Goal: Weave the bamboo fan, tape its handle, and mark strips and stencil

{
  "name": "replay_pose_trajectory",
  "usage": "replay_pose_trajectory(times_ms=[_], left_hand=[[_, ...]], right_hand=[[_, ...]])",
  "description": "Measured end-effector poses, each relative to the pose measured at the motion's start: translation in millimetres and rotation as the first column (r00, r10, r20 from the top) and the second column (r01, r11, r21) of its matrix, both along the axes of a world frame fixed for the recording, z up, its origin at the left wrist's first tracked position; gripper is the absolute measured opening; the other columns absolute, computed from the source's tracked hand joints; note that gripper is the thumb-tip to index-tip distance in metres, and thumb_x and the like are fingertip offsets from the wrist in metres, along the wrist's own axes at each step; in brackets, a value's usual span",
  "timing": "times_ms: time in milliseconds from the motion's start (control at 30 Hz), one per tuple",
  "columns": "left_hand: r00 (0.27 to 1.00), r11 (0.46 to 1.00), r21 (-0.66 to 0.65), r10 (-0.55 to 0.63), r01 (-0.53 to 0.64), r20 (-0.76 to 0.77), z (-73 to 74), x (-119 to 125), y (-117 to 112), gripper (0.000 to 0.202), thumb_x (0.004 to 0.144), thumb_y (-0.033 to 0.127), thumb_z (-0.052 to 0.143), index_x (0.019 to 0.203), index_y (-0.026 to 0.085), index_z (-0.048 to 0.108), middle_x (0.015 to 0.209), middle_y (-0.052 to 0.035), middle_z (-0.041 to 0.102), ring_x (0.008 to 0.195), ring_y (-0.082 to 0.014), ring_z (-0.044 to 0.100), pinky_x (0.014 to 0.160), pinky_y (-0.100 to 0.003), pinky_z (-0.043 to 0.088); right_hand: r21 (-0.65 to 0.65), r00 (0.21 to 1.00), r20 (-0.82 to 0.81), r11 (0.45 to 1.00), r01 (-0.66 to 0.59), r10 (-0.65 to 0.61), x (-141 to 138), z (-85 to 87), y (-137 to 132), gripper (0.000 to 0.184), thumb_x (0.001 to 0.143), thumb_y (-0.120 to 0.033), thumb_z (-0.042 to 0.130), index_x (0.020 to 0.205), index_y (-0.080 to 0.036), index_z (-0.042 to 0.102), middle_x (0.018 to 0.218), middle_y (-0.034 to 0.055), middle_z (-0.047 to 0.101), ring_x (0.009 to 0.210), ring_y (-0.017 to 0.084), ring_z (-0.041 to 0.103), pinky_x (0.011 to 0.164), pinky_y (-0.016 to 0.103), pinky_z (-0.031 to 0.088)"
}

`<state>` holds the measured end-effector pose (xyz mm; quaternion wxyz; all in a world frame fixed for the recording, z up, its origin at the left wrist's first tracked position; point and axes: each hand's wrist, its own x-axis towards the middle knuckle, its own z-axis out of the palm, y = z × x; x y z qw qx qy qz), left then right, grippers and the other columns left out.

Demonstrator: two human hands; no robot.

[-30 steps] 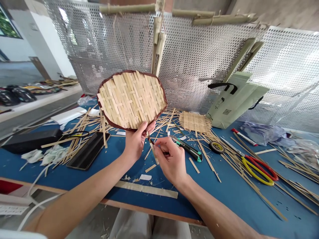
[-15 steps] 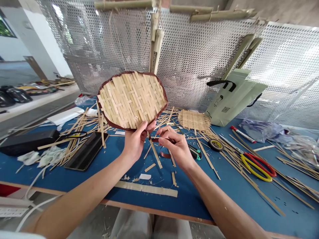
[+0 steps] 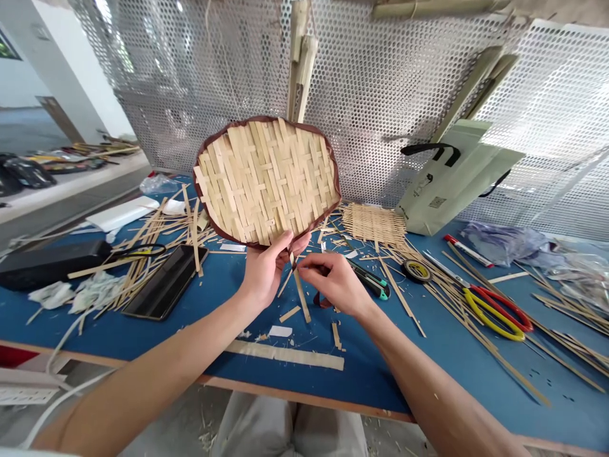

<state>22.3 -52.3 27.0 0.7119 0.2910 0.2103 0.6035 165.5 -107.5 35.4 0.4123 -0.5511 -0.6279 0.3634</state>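
The woven fan point(image 3: 271, 184) stands upright in front of you, raised over the surface point(image 3: 364, 374) about midway between its left and right ends. Your left hand point(image 3: 264, 273) has its grip pinching the fan's lower rim where the handle point(image 3: 302, 298) begins, thumb on the front. Your right hand point(image 3: 333, 279) is just beside the handle, its grip pinching a brown ribbon point(image 3: 321, 302) that wraps the top of the handle; part of it hangs below your fingers. Near you, a pale strip point(image 3: 285, 353) lies along the front edge. A phone point(image 3: 164, 282) is toward the left end, a cutter point(image 3: 373, 281) just beyond your right hand, scissors point(image 3: 497, 314) toward the right end, and a bag point(image 3: 451, 181) stands by the back edge.
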Motion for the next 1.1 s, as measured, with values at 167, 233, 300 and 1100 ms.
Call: replay_pose_trajectory(times_ms=[167, 233, 300, 1100], left_hand=[[1.0, 0.999, 0.043, 0.002, -0.001, -0.021, -0.9, 0.2, -2.1, 0.04, 0.081, 0.018, 0.089, 0.119, 0.014, 0.077, 0.106, -0.0123, 0.087, 0.1, -0.0315, 0.085, 0.102, -0.044, 0.066], [1.0, 0.998, 0.07, 0.002, 0.0, -0.021, -2.5, 0.6, -2.1, 0.044, 0.08, 0.021, 0.092, 0.121, 0.015, 0.076, 0.108, -0.0129, 0.087, 0.104, -0.0331, 0.085, 0.103, -0.046, 0.066], [1.0, 0.995, 0.103, -0.001, 0.002, -0.012, -4.1, 1.1, -2.3, 0.045, 0.079, 0.023, 0.094, 0.12, 0.015, 0.076, 0.11, -0.0133, 0.087, 0.107, -0.0336, 0.084, 0.104, -0.045, 0.065], [0.991, 0.969, 0.205, 0.133, -0.137, 0.034, -3.6, -5.0, 14.3, 0.047, 0.075, 0.026, 0.097, 0.114, 0.014, 0.075, 0.101, -0.0129, 0.087, 0.1, -0.0331, 0.085, 0.108, -0.049, 0.064]], right_hand=[[-0.005, 0.999, -0.044, 1.0, 0.004, -0.004, -4.5, 0.1, -2.0, 0.021, 0.087, -0.037, 0.072, 0.08, -0.017, 0.078, 0.053, -0.0067, 0.047, 0.044, 0.008, 0.037, 0.045, 0.026, 0.026], [0.008, 0.997, -0.068, 1.0, 0.03, -0.03, -8.4, -1.9, -3.2, 0.02, 0.085, -0.036, 0.074, 0.078, -0.017, 0.078, 0.052, -0.0068, 0.047, 0.044, 0.008, 0.036, 0.045, 0.026, 0.026], [0.024, 0.991, -0.114, 0.997, 0.072, -0.069, -12.2, -4.5, -4.4, 0.02, 0.084, -0.036, 0.075, 0.078, -0.017, 0.079, 0.054, -0.0064, 0.048, 0.044, 0.008, 0.035, 0.045, 0.026, 0.026], [0.134, 0.975, 0.127, 0.977, 0.164, -0.181, -2.2, 0.1, -4.5, 0.042, 0.094, -0.052, 0.064, 0.065, -0.021, 0.061, 0.056, -0.0048, 0.038, 0.055, 0.013, 0.03, 0.053, 0.031, 0.021]])
